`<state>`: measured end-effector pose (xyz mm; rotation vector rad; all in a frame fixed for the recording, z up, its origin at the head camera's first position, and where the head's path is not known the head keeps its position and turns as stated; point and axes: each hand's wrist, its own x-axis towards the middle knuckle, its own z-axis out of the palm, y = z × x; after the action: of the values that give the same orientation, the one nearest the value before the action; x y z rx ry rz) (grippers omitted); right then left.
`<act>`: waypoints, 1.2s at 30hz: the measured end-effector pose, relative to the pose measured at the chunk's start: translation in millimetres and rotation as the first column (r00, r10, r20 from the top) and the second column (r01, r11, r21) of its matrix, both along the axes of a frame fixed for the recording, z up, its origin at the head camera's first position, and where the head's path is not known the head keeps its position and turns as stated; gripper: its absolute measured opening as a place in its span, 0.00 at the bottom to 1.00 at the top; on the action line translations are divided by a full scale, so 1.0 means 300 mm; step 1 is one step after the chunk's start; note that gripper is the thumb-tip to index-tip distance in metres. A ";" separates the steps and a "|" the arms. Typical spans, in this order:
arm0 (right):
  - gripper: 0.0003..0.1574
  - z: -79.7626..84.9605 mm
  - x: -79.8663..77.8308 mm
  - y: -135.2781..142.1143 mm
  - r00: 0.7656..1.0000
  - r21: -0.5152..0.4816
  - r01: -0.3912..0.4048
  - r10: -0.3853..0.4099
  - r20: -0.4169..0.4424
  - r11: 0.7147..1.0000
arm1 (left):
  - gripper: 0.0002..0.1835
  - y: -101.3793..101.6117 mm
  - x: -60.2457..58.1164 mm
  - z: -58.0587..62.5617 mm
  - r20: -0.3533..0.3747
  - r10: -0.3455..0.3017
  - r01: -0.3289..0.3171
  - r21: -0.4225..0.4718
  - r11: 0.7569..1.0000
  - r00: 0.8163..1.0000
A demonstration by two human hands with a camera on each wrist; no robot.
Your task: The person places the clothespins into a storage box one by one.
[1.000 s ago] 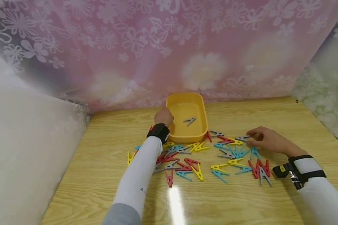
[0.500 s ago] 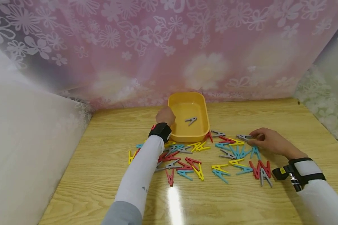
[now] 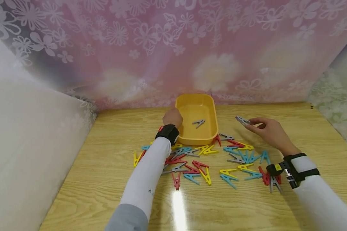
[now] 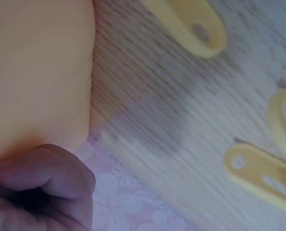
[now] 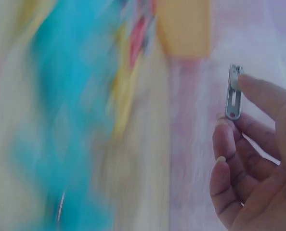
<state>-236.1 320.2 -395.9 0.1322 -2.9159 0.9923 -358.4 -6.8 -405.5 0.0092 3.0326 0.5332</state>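
Note:
My right hand (image 3: 268,130) pinches a grey clothespin (image 3: 243,120) between thumb and fingertips, raised to the right of the yellow plastic tub (image 3: 215,123). Close up in the right wrist view, that clothespin (image 5: 233,98) points upward from the fingers. At the tub's left side, my left hand (image 3: 173,117) grips the rim with curled fingers; the left wrist view has this hand (image 4: 46,185) against the tub's wall (image 4: 42,72). One grey clothespin (image 3: 199,123) lies on the tub's floor.
Red, yellow, blue and grey clothespins lie scattered in front of the tub, including a red one (image 3: 176,181) and a blue one (image 3: 228,181). Some lie under the left forearm. A flowered pink cloth (image 3: 150,64) hangs behind the wooden table (image 3: 104,154).
My right hand has taken hold of a grey clothespin, lifted it off the table and carried it slightly left and away from me. The left hand stays on the rim.

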 end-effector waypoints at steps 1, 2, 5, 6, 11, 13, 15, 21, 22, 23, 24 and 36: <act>0.37 0.006 -0.011 -0.025 1.000 -0.016 0.005 -0.006 -0.011 1.000 | 0.12 0.002 -0.002 -0.001 -0.002 -0.001 0.001 0.000 1.000 1.000; 0.36 0.012 -0.021 -0.051 1.000 -0.034 0.006 -0.006 -0.024 0.999 | 0.12 0.003 -0.005 -0.002 -0.002 -0.001 0.001 0.001 1.000 1.000; 0.35 0.021 -0.049 -0.128 0.998 -0.079 -0.013 0.009 -0.059 0.997 | 0.11 0.008 -0.007 -0.002 -0.003 0.002 -0.002 0.004 1.000 1.000; 0.34 0.024 -0.057 -0.153 0.998 -0.087 -0.024 0.018 -0.065 0.996 | 0.11 0.010 -0.005 0.001 -0.003 0.002 -0.002 0.004 1.000 1.000; 0.32 0.024 -0.086 -0.252 0.994 -0.112 -0.076 0.067 -0.086 0.991 | 0.11 0.024 0.006 0.008 -0.003 0.012 -0.012 -0.001 1.000 1.000; 0.32 0.020 -0.093 -0.277 0.993 -0.114 -0.086 0.076 -0.085 0.990 | 0.11 0.031 0.010 0.007 -0.002 0.015 -0.015 0.002 1.000 1.000; 0.32 0.016 -0.099 -0.297 0.992 -0.116 -0.095 0.085 -0.088 0.989 | 0.11 0.036 0.013 0.002 -0.001 0.016 -0.016 0.003 1.000 1.000; 0.33 0.011 -0.096 -0.317 0.991 -0.143 -0.117 0.107 -0.080 0.983 | 0.11 0.045 0.012 -0.006 -0.010 0.005 -0.005 -0.013 1.000 1.000; 0.33 0.010 -0.094 -0.313 0.992 -0.141 -0.112 0.102 -0.077 0.984 | 0.12 0.045 0.011 -0.007 -0.012 0.001 -0.001 -0.014 1.000 1.000; 0.33 0.009 -0.092 -0.307 0.993 -0.139 -0.105 0.095 -0.076 0.985 | 0.12 0.045 0.010 -0.007 -0.014 -0.001 0.001 -0.014 1.000 1.000; 0.34 0.008 -0.089 -0.300 0.994 -0.135 -0.095 0.086 -0.075 0.986 | 0.12 0.043 0.009 -0.006 -0.017 -0.005 0.004 -0.017 1.000 1.000; 0.30 -0.043 -0.069 -0.193 0.997 -0.100 -0.073 0.071 -0.026 0.992 | 0.11 0.000 -0.012 -0.017 -0.011 0.003 -0.003 0.012 1.000 1.000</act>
<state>-256.9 262.3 -408.7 0.2437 -2.8520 1.1381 -361.9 -6.9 -410.6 0.0076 3.0405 0.5537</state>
